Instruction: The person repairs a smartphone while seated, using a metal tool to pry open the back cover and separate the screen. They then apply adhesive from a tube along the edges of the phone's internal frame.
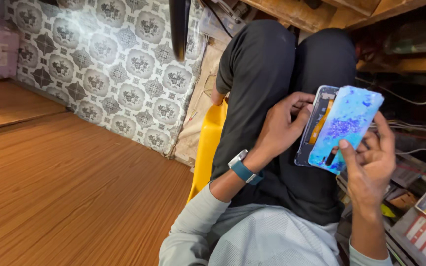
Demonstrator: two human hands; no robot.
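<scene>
A blue speckled back cover (347,129) is lifting away from a phone body (315,125), the two parting like a book and showing an orange strip inside. Both are sitting at about three o'clock in the view, above the person's dark-trousered lap (282,74). The right hand (371,165) is gripping the cover from five o'clock, thumb pressing on its face and fingers curling behind its edge. The left hand (279,128), wearing a blue-strapped watch (244,169), is closing on the phone body from nine o'clock, fingertips tucking into the gap at its rim. A yellow seat (207,148) is showing at seven o'clock beneath the legs, a wooden floor (65,182) spreading beyond at nine, and a patterned tile wall (119,64) at eleven. Loose wires (410,130) are trailing off at three o'clock
</scene>
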